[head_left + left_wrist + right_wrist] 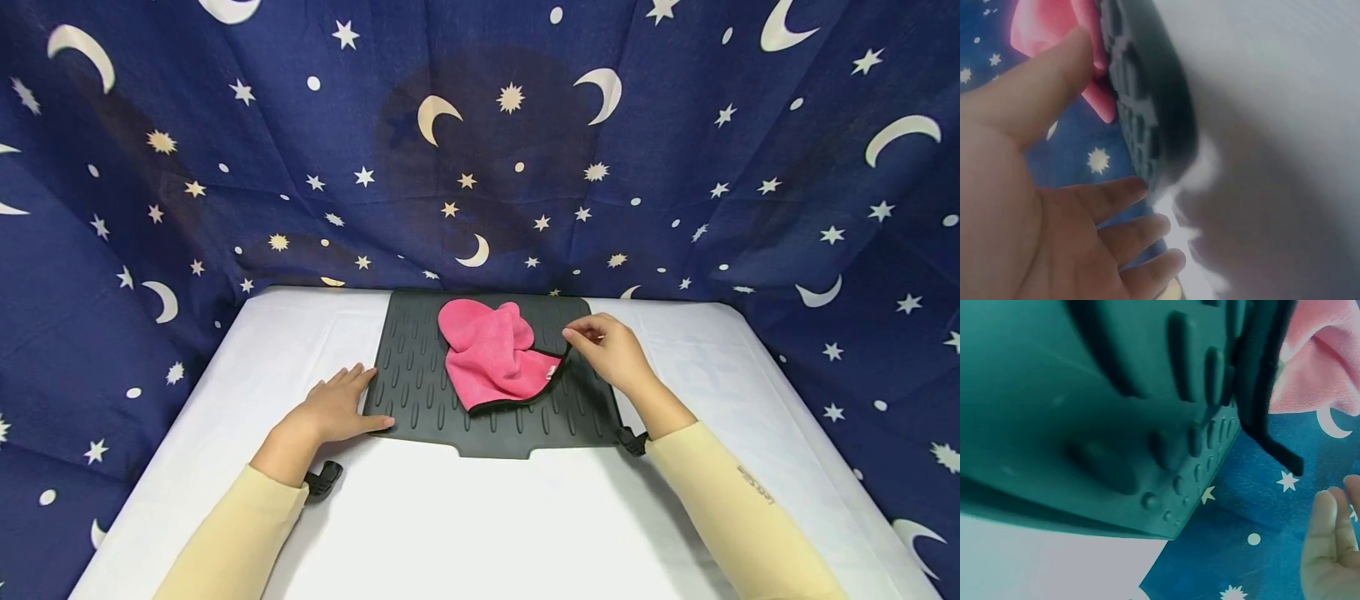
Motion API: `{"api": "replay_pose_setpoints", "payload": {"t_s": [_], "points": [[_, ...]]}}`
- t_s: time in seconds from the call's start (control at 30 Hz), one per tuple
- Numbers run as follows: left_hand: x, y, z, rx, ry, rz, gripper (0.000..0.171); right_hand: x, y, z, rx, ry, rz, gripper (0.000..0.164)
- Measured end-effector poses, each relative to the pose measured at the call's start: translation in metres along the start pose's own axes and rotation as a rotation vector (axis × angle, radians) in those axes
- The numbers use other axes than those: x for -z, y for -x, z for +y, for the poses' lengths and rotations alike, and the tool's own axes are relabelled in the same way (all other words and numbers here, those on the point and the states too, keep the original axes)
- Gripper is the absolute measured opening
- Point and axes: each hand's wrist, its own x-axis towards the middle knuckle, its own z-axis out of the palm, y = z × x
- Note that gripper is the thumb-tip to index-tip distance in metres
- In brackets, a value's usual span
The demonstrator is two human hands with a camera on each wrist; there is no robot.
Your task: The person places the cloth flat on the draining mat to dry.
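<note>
The right fingers are held beside the black trim of the pink cloth, whether it is pinched cannot be told, the left fingers are spread at the left edge of the dark mat, and the cloth is laid rumpled on the mat, its smoothing seemingly yet to be done

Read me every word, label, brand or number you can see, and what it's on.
"LetsSlim": on the right sleeve; small and slanted, so the reading is likely, not certain.
White label on the pink cloth: too small to make out any print.
No other lettering or numbers can be read; the blue backdrop shows only moons, stars, suns and dots.
</note>
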Motion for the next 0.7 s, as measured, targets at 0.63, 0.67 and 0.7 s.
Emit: {"api": "replay_pose_setpoints", "payload": {"t_s": [0.63,0.67,0.7], "points": [[0.004,-0.032,0.053,-0.135,-0.006,0.125,0.069,0.001,0.003,0.021,-0.1,0.044,-0.04,0.035],[0.004,-0.036,0.056,-0.137,0.0,0.131,0.068,0.002,0.001,0.021,-0.11,0.047,-0.049,0.036],[0.004,-0.04,0.059,-0.142,0.005,0.135,0.067,0.002,-0.001,0.02,-0.118,0.049,-0.058,0.036]]}}
